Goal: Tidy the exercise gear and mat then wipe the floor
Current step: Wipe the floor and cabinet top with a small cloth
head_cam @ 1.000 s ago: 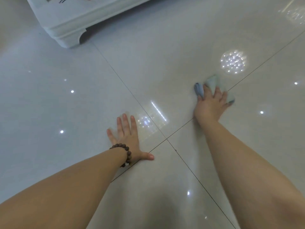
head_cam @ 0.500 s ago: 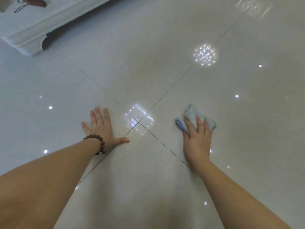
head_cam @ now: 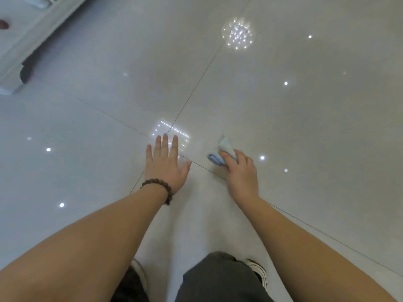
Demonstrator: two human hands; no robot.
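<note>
A small light blue cloth [head_cam: 220, 151] lies bunched on the glossy pale tiled floor [head_cam: 283, 118]. My right hand [head_cam: 241, 173] covers its near part, fingers curled over it, gripping it against the floor just right of a tile joint. My left hand [head_cam: 166, 162] is beside it to the left, fingers straight and spread, close to or flat on the floor at the crossing of the tile joints. A dark bead bracelet sits on the left wrist.
A white piece of furniture with a carved foot [head_cam: 13, 68] stands at the upper left. My dark trouser legs [head_cam: 218, 277] and shoes [head_cam: 259, 273] show at the bottom edge. Ceiling lights reflect off the tiles.
The right hand has drawn the cloth back toward me and to the left, nearer the left hand. My legs and shoes have come into view at the bottom.
</note>
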